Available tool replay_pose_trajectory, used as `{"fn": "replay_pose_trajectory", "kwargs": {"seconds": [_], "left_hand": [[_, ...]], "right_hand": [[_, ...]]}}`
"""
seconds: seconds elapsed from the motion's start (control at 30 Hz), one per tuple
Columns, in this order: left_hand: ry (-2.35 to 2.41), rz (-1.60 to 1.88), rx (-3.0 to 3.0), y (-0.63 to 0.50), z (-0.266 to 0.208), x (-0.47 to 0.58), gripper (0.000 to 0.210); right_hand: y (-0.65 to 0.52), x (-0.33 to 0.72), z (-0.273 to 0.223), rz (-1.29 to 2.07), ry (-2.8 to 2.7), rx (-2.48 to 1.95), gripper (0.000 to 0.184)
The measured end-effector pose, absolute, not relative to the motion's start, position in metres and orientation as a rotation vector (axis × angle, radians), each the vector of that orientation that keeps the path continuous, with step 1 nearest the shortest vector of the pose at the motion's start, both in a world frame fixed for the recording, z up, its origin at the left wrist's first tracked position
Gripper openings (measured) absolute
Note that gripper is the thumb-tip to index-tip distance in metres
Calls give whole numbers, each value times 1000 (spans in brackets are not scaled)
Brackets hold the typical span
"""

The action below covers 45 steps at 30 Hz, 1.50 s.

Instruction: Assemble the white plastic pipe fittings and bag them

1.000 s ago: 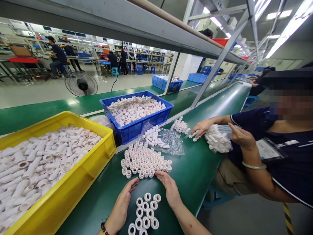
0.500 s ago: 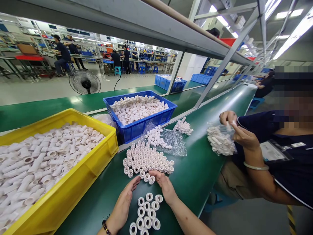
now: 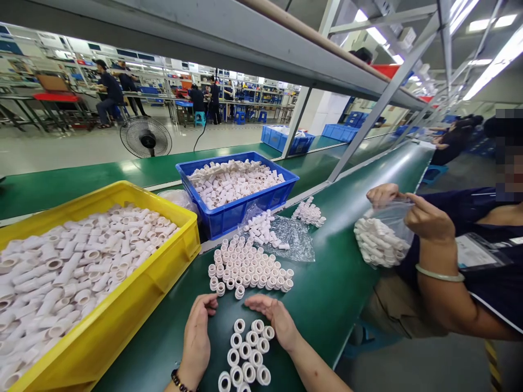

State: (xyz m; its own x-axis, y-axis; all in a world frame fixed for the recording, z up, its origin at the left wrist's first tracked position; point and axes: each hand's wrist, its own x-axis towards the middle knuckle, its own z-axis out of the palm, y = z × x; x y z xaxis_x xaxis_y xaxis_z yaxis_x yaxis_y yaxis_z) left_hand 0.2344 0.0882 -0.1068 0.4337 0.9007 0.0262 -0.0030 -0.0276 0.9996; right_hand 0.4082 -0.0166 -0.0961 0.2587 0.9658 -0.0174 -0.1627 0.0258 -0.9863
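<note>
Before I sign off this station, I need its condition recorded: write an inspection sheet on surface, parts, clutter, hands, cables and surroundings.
Surface: green bench, glossy.
Parts: far white fittings; near white fittings between the arms; more in the yellow crate and blue crate.
Clutter: clear plastic bag, loose fittings on or in it.
Hands: left hand and right hand open, holding nothing visible.
Cables: dark cable near the fan, beyond the bench.
Surroundings: co-worker at right holds a bag of fittings; people in the background.

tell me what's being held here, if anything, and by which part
The person's own left hand and right hand hold nothing. The co-worker's hands grip the clear bag near its top edge.
</note>
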Motion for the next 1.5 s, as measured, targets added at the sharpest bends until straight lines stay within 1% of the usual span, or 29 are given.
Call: {"fn": "replay_pose_trajectory", "kwargs": {"seconds": [0.1,0.3,0.47,0.63,0.8,1.03,1.17,1.23,1.27,1.33,1.43,1.5], "left_hand": [[943,956,1376,91,-107,236,39],[823,814,1282,89,-110,241,44],[735,737,1235,87,-115,242,48],[693,647,1299,84,-112,240,47],[607,556,1362,82,-106,237,45],[624,530,1466,81,-105,237,46],[610,502,1468,81,-105,237,48],[613,508,1436,82,-108,237,49],[621,515,1411,83,-110,237,50],[645,526,1355,84,-114,237,52],[672,524,1283,86,-116,238,55],[683,527,1261,86,-115,239,55]], "right_hand": [[-12,413,-99,1064,-851,-1198,62],[-5,417,-103,1192,-861,-1123,65],[-4,416,-104,1231,-869,-1066,63],[-8,415,-99,1311,-872,-1051,65],[-14,414,-92,1457,-891,-1054,73],[-16,414,-91,1497,-928,-1082,78],[-18,409,-84,1539,-958,-1087,76],[-22,409,-81,1414,-1005,-1147,68],[-25,411,-80,1277,-1020,-1206,63],[-33,418,-81,893,-970,-1331,52],[-47,439,-89,367,-686,-1419,41],[-53,457,-96,205,-511,-1443,35]]}}
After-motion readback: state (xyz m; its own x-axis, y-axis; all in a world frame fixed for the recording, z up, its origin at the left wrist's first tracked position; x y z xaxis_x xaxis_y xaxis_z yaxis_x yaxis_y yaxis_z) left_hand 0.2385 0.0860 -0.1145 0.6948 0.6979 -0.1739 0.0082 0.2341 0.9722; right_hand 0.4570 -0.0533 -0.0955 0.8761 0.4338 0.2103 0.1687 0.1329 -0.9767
